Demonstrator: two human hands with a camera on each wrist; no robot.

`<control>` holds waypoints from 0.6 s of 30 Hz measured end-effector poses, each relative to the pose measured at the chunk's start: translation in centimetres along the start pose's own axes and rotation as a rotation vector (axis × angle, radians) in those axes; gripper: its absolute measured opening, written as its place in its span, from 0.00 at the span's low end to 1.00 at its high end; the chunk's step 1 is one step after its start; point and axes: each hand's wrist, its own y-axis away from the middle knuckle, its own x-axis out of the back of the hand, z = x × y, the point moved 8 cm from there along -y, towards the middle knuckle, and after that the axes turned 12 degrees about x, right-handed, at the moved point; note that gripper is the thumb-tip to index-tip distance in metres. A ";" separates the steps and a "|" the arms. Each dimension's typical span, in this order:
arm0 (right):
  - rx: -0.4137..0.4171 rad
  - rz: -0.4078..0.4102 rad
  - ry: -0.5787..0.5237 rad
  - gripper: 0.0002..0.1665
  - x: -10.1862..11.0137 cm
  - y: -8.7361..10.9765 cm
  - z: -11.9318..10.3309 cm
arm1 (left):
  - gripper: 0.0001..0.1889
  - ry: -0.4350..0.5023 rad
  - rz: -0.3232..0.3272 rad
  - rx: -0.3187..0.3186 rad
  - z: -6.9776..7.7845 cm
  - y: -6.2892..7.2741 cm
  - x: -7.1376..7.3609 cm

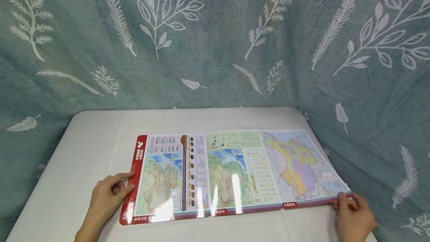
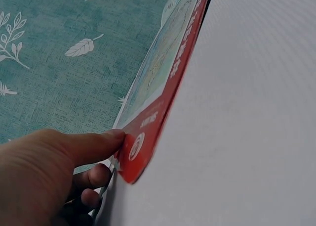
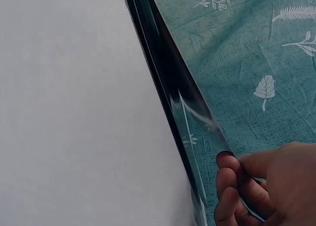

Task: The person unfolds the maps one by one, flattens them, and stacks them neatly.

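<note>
A glossy three-panel folding map lies spread across the white table, its red cover strip at the left end. At that strip, my left hand holds the edge between thumb and forefinger. The left wrist view shows the thumb by the red corner with the round logo, other fingers curled below. My right hand pinches the near right corner of the map. In the right wrist view, the thumb and fingertips of the right hand grip the edge of the shiny sheet, whose dark underside shows; this panel is lifted slightly.
The white-covered table extends behind and to the left of the map. A green cloth with white leaf prints hangs behind and at both sides. Bright glare streaks lie on the left and middle panels.
</note>
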 end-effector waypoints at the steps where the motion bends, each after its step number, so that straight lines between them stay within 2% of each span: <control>1: 0.004 0.004 0.005 0.31 0.0 0.0 0.0 | 0.21 0.000 0.001 0.001 0.0 0.0 0.0; 10: 0.092 0.038 -0.031 0.26 -0.2 0.1 -0.1 | 0.21 0.006 0.013 -0.002 0.1 0.1 0.4; 18: 0.119 0.039 0.015 0.26 0.2 0.3 0.0 | 0.20 0.009 0.004 -0.007 0.2 0.0 0.3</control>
